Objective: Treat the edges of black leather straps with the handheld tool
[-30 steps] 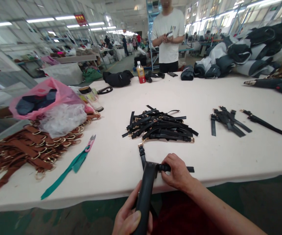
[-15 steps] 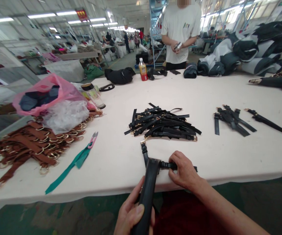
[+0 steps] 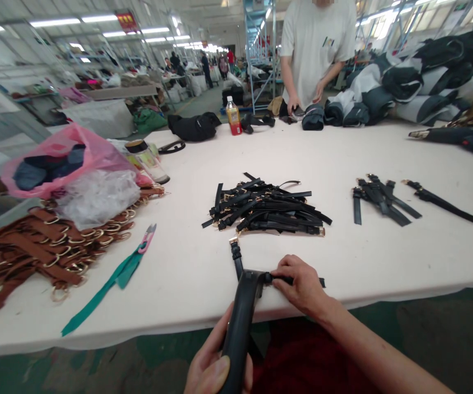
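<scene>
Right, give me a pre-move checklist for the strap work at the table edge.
1. Left hand gripping the wide black handle piece: ok.
2. Right hand pinching the thin black strap flat on the table: ok.
3. Strap threaded through the handle end: cannot tell.
4. Buckled strap end apart from the black strap pile: ok.
5. Snips within the hands: not ok.

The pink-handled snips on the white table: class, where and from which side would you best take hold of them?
Grip the pink-handled snips by the pink handle, from above with fingers across its narrow width. They lie flat on the table, handle toward the far side, the teal ribbon trailing toward the near edge. The brown straps crowd the left, so the right side seems freer.
</scene>
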Demonstrator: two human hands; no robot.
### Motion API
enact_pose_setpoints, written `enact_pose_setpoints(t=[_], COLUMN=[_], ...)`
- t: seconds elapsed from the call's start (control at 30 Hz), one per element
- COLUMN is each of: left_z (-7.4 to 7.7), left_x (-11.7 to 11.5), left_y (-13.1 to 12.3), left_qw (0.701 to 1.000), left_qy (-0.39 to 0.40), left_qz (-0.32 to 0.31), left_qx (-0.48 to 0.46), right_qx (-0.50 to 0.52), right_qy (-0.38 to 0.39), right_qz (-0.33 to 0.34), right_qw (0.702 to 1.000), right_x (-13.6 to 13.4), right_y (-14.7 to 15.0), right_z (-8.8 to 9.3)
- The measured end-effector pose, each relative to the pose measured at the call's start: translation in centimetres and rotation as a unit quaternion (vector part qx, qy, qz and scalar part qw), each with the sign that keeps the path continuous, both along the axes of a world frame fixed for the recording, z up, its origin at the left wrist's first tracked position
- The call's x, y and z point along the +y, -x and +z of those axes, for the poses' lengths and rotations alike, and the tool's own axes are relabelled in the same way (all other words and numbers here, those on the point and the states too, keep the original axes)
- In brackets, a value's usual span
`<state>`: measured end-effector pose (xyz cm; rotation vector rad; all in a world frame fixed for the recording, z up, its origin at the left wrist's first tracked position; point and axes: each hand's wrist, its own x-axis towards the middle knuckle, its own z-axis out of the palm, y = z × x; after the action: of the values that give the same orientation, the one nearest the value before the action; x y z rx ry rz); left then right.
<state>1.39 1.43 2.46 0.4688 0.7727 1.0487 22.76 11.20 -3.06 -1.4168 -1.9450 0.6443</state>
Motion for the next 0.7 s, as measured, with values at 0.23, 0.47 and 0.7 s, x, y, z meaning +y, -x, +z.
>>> enact_pose_setpoints(t=[0.23, 0.47, 0.7], left_z=[0.2, -0.5, -0.3], left_x=[1.3, 1.8, 1.9], left_y=[-0.2, -0.1, 0.0], left_qw=[0.998, 0.998, 0.997], left_qy=[-0.020, -0.029, -0.053], left_qz=[-0.043, -0.057, -0.052], left_qx=[0.033, 0.030, 0.028], right_qx=[-0.038, -0.154, -0.112], right_qy=[-0.102, -0.167, -0.139], right_qz=[0.011, 0.003, 0.038], right_qw=[0.994, 0.974, 0.983], right_x=[-0.7, -0.5, -0.6], right_y=[0.5, 1.5, 1.3], right_z=[-0.1, -0.1, -0.3])
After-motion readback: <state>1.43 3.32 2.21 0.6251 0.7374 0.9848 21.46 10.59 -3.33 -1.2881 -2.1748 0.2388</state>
